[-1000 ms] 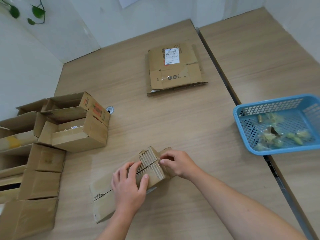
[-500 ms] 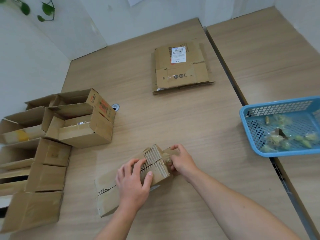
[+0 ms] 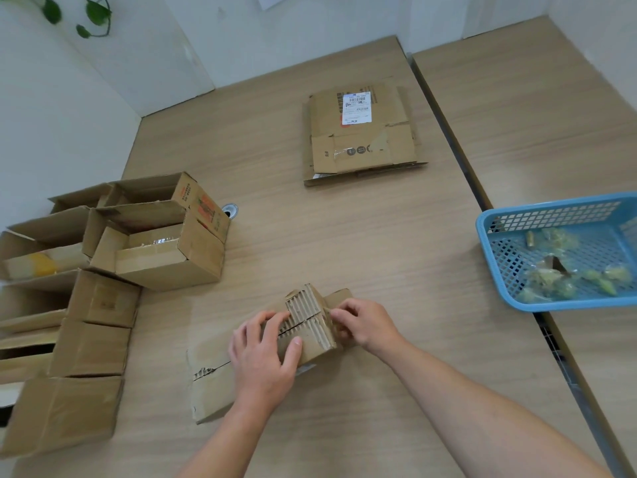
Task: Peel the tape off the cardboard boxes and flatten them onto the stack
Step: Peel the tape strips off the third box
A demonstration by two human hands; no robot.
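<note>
Left hand clamps the small cardboard box onto the surface, right hand pinches its torn end. Best bet: peel low and slow, with a firm brace.

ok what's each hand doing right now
Left hand: grips the box, thumb and fingers wrapped over it.
Right hand: pinches the same box at its torn end.

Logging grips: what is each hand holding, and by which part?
Left hand grips the long brown cardboard box across its middle; right hand pinches its torn, ribbed end.
</note>
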